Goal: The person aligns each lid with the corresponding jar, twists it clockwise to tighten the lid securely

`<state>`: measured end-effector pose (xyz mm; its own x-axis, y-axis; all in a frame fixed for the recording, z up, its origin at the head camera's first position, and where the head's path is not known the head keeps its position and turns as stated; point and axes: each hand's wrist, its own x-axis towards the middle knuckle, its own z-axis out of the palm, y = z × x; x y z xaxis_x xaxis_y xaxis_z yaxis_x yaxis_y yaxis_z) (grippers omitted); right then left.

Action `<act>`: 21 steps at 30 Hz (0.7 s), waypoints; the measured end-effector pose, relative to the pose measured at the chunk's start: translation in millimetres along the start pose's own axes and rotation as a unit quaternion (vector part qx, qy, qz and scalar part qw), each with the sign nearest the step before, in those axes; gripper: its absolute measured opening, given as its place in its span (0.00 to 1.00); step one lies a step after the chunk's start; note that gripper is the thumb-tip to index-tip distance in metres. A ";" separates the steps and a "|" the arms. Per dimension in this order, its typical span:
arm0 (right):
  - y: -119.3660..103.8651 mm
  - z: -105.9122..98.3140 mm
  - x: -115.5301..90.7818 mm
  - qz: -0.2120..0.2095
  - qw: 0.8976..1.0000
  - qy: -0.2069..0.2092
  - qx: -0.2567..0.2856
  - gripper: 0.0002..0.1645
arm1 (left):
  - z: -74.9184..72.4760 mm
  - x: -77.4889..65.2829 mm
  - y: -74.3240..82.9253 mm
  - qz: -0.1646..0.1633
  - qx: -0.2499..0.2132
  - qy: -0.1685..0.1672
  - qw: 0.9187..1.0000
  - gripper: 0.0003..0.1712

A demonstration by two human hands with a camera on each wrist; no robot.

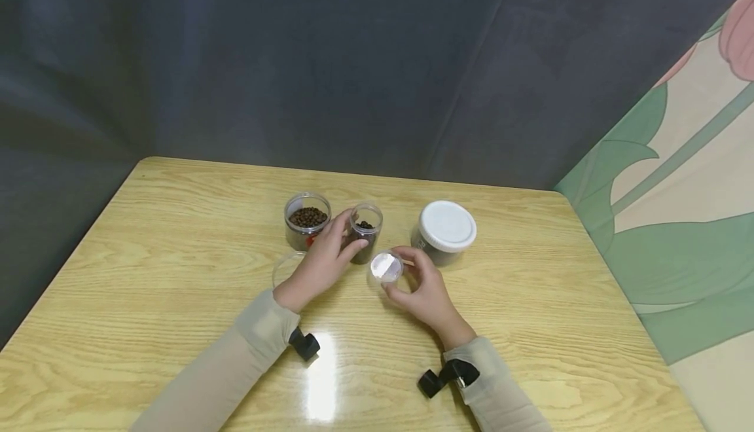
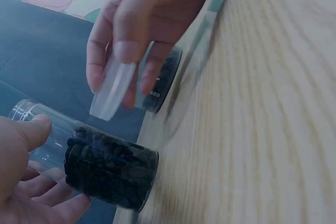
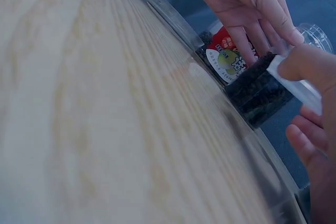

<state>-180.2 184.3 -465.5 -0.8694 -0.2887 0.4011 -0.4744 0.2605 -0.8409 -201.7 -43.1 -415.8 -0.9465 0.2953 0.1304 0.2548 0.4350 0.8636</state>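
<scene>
My left hand (image 1: 321, 262) grips a tall clear jar (image 1: 368, 219) partly filled with dark beans, its thumb and fingers around the upper side. The jar's top is uncovered and its base stands on the table. In my right hand (image 1: 429, 294), a small round translucent lid (image 1: 385, 267) is pinched between thumb and fingers. It is tilted, just in front of the jar and apart from its rim. The left wrist view shows the lid (image 2: 113, 90) edge-on, above the dark beans (image 2: 110, 166).
A wide uncovered jar of brown beans (image 1: 307, 217) with a red label (image 3: 231, 51) stands left of the tall jar. A white-capped jar (image 1: 448, 226) is at the right. Beside my left wrist lies a clear lid (image 1: 285, 268). Dark cloth (image 1: 330, 72) hangs behind the table (image 1: 194, 242).
</scene>
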 end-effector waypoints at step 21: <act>-11.1 1.8 3.4 -0.042 0.992 0.055 0.107 0.42 | -0.7 -7.2 -18.1 0.034 -0.163 -0.029 0.986 0.37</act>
<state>-177.6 178.7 -455.5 -0.8433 -0.1955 0.5006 -0.5160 0.0347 -0.8559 -199.7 -53.7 -432.1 -0.9140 0.3661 0.1746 0.2322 0.1194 0.9653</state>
